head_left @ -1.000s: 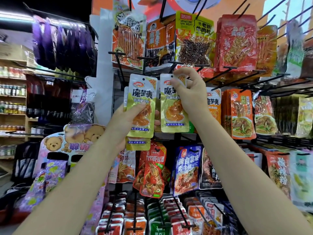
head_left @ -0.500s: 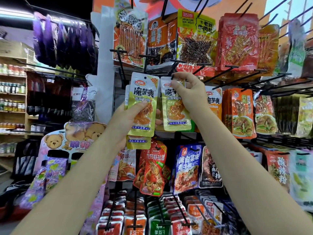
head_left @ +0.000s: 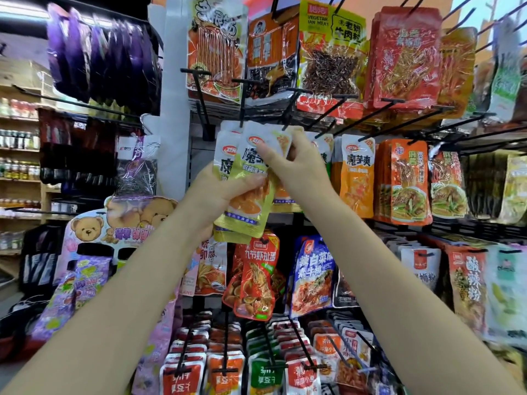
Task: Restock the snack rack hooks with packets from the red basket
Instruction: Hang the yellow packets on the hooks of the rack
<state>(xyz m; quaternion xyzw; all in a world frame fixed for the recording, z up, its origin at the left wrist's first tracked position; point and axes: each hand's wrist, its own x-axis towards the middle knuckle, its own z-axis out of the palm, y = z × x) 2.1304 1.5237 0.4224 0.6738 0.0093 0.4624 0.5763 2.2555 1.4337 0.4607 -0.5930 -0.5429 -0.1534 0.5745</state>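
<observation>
My left hand (head_left: 212,192) grips a small stack of yellow-green snack packets (head_left: 245,206) in front of the rack's middle row. My right hand (head_left: 296,163) has come over to the stack and pinches the top of its front packet (head_left: 281,141), just below a black hook (head_left: 291,109). Behind my right hand several packets of the same kind hang on the rack, mostly hidden. Orange packets of the same brand (head_left: 356,178) hang right of my hands. The red basket is out of view.
Black hooks stick out toward me all over the rack, with larger red and orange bags (head_left: 405,58) above and small packets (head_left: 225,372) below. A bear-print display (head_left: 94,229) and purple bags (head_left: 97,55) stand at the left, shelves of jars behind them.
My right hand let go of the packet it held at the hook and moved left onto the stack in my left hand. The view has moved closer to the rack.
</observation>
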